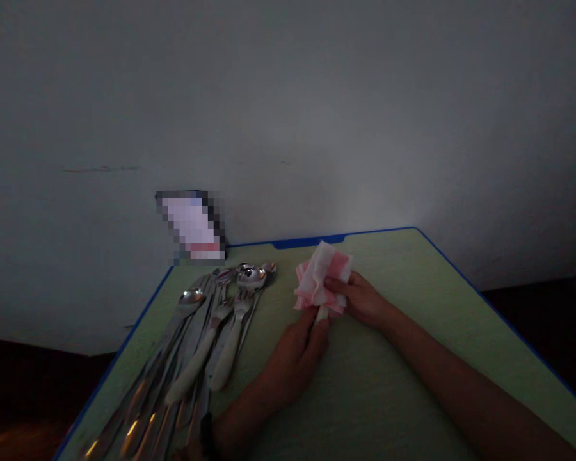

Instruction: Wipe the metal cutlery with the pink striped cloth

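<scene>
My left hand (300, 346) is closed around the pale handle (322, 314) of a piece of cutlery. The upper end of that piece is covered by a pink and white cloth (324, 275), so its kind does not show. My right hand (362, 299) pinches the folded cloth about it, thumb on top. To the left of my hands lies a pile of metal cutlery: spoons (252, 278), long-handled pieces, and two forks with white handles, one fork (230, 349) at the near right side of the pile.
A blue-edged, light green table (413, 275) carries everything and stands against a grey wall (288, 115). At its far left corner a phone-like device (192, 224), blurred out, leans on the wall. Cutlery handles run down to the near left edge.
</scene>
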